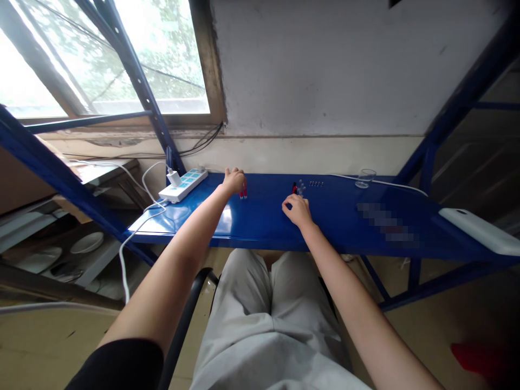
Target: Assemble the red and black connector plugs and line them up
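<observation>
My left hand point(234, 180) reaches over the back left of the blue table, its fingers closed on a horseshoe magnet point(245, 193). The magnet's two red legs with silvery tips show below the fingers; its upper part is hidden. Toward the middle of the table is my right hand point(298, 209), thumb and forefinger curled together into a ring. Whatever lies between those fingertips is too small to see. Just beyond it are a small red and black object point(294, 188) and some little clear pieces point(301, 187). A row of several small metal pieces point(316, 184) lies farther right.
The blue table point(264, 227) runs along the wall. A white power strip point(183, 185) with a plug and cable sits at its left end. At right are a clear glass dish point(365, 178), a white cable, a blurred-out patch and a white device point(479, 230). Blue metal posts frame both sides.
</observation>
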`<state>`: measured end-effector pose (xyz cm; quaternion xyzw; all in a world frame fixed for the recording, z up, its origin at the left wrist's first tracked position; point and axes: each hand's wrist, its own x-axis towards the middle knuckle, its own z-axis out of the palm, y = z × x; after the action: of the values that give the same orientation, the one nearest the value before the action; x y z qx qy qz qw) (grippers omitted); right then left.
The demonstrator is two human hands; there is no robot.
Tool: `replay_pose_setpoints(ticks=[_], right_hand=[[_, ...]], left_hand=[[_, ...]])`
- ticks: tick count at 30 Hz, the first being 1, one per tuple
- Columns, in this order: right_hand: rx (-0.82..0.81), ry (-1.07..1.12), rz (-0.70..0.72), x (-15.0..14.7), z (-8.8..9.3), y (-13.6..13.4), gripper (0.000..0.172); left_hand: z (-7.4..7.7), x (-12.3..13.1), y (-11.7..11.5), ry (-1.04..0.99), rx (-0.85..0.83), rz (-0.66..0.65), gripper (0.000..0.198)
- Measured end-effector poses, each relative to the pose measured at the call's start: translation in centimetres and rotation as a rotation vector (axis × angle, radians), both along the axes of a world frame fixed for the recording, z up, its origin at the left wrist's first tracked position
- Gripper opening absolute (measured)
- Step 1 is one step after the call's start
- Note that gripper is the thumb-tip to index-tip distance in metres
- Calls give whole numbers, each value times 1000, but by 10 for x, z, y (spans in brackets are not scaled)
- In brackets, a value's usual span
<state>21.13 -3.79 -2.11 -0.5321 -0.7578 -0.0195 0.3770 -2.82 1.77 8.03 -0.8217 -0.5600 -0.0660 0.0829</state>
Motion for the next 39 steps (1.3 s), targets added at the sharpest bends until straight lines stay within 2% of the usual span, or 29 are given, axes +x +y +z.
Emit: replay_pose_setpoints(ticks=[39], right_hand=[[-9, 18, 4, 1, -1, 2, 16]], left_hand=[[-1, -1, 1, 21, -30, -8, 18]])
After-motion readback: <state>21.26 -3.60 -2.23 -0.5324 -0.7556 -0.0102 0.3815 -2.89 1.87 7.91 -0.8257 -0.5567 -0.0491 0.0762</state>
